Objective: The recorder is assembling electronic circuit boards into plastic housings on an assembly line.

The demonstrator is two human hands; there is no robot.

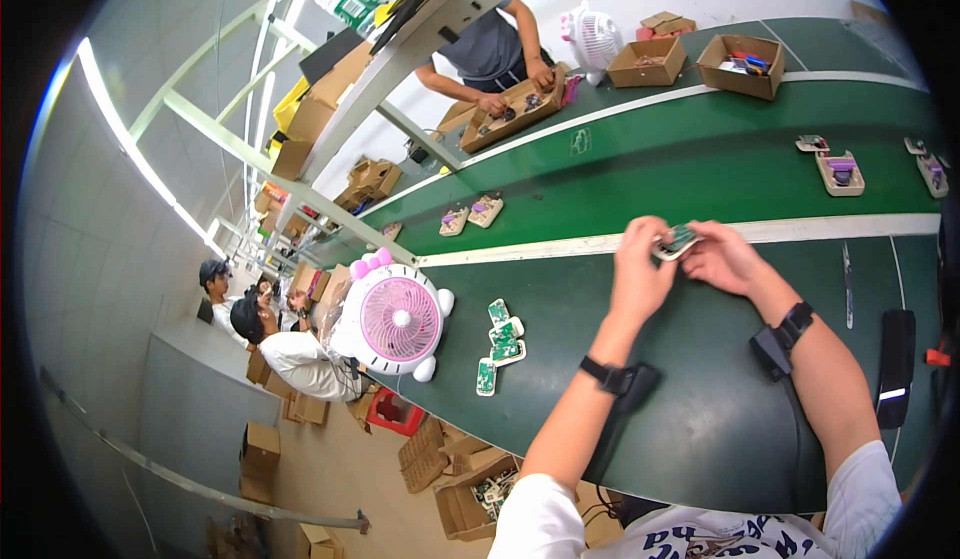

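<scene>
Green and white show on the small circuit board (679,241), which is held up over the bench (700,399), near its far edge. It is pinched by the left hand (645,256) on one side and by the right hand (727,261) on the other, fingers bent closely around it; part of it is hidden by them, and its finer parts cannot be made out. A black band with a box is worn on each wrist.

To the left, similar boards (505,333) are laid in a loose, overlapping group, and beside them a pink-and-white fan (400,319) is stood. Beyond the bench, cream cases (842,175) with purple parts are carried on a green belt (640,164). Across it, a cardboard box (515,119) is being handled by a co-worker (490,54), whose head is partly covered by a slanting metal beam (415,34).
</scene>
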